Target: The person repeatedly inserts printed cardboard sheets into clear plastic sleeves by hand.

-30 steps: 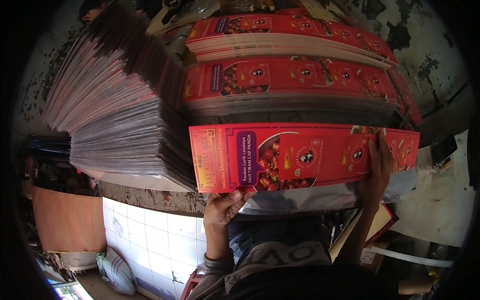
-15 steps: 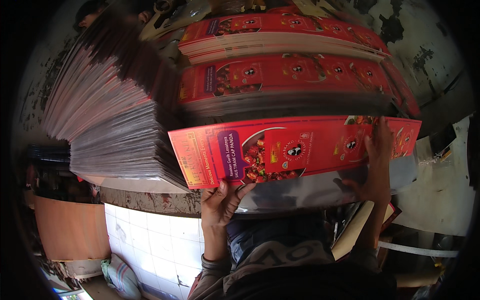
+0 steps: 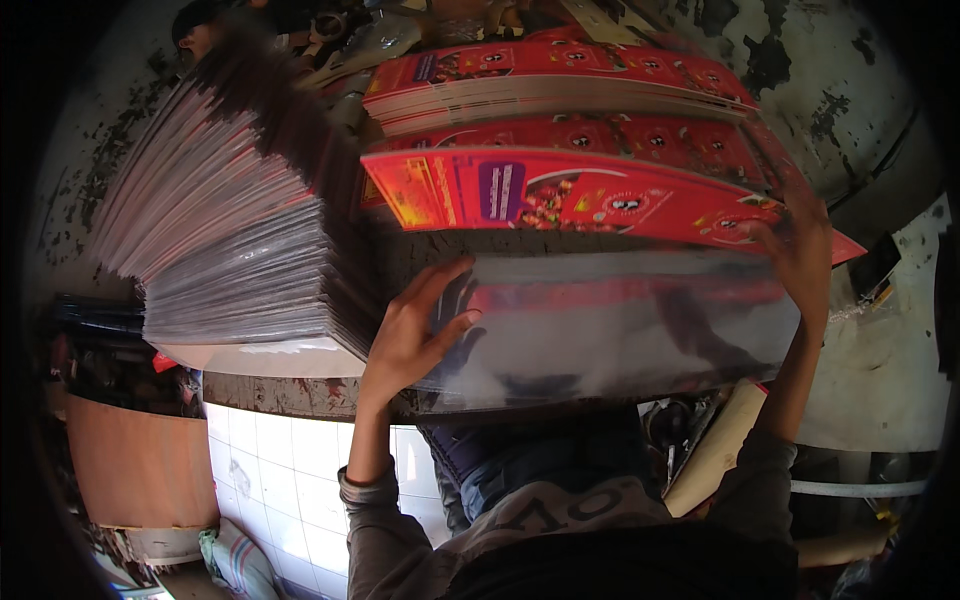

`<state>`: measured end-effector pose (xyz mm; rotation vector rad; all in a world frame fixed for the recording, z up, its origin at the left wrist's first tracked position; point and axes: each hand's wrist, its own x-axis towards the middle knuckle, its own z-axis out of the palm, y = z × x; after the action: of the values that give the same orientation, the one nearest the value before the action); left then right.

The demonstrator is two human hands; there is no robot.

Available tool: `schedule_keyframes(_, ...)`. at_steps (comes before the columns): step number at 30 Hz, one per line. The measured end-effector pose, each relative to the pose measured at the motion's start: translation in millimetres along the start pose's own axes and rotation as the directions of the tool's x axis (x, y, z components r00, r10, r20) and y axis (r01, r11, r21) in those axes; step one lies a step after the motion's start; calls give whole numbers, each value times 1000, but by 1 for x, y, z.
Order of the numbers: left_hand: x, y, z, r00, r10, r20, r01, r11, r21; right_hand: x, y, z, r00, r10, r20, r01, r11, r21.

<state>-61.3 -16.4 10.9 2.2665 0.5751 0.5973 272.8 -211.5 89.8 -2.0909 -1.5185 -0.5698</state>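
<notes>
My right hand (image 3: 803, 255) grips the right end of a long red printed card (image 3: 565, 190). The card is tilted up over the table, its left end free in front of the red stacks. My left hand (image 3: 405, 335) is open, thumb and fingers apart at the left end of a clear plastic sleeve (image 3: 610, 325). That sleeve lies flat along the table's near edge, glossy with reflections. Whether my left fingertips press on it or just hover, I cannot tell.
Two stacks of red printed cards, a far stack (image 3: 570, 65) and a nearer stack (image 3: 690, 145), lie behind. A tall fanned pile of plastic-covered sheets (image 3: 240, 285) fills the left. Below left are a brown board (image 3: 140, 460) and a striped sack (image 3: 240, 565). Another person (image 3: 195, 30) shows at the far left.
The red card has moved up and away from me, off the clear sleeve. My left hand has let go of its left end and shifted left; my right hand has moved right with the card.
</notes>
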Motion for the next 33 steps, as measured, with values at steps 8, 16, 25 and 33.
schedule_keyframes(8, 13, -5, 16, 995, 99, 18, -94, 856, 508, 29, -38, -7, 998, 17, -57, -8, 987, 158)
schedule_keyframes(16, 13, -15, 26, 905, 413, -100, -281, 758, 589, 107, -44, 9, 992, 88, 86, -123, 768, 629)
schedule_keyframes(25, 8, -11, 29, 837, 513, -192, -291, 713, 638, 190, -125, 57, 987, 21, -161, 140, 394, 908)
schedule_keyframes(33, 8, -15, 31, 847, 493, -198, -293, 744, 601, 216, -160, 64, 982, -6, -186, 179, 303, 936)
